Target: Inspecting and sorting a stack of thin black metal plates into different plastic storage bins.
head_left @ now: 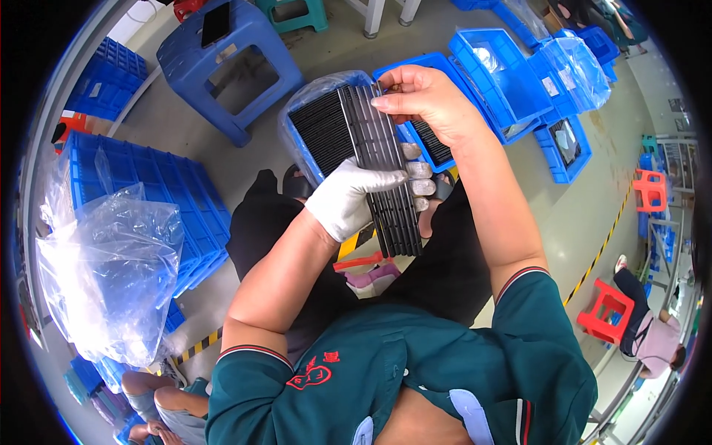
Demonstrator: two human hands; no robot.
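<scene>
A bundle of long, thin black ribbed strips (386, 170) lies side by side in my left hand (343, 199), which wears a white glove. Its thumb crosses the front of the strips and its grey-tipped fingers wrap round their right edge. My bare right hand (434, 100) pinches at the upper right end of the bundle with thumb and forefinger. Just beyond the bundle, a blue crate lined with clear plastic (291, 119) holds rows of similar black strips. Another blue crate (413, 62), partly hidden behind my right hand, also contains black pieces.
A blue stool (178, 63) with a dark flat object (216, 24) stands far left. Stacked blue crates (148, 178) and a clear plastic bag (111, 259) are at the left. More blue bins (512, 111) sit far right. Red stools (607, 311) and a seated person (656, 337) are farther right.
</scene>
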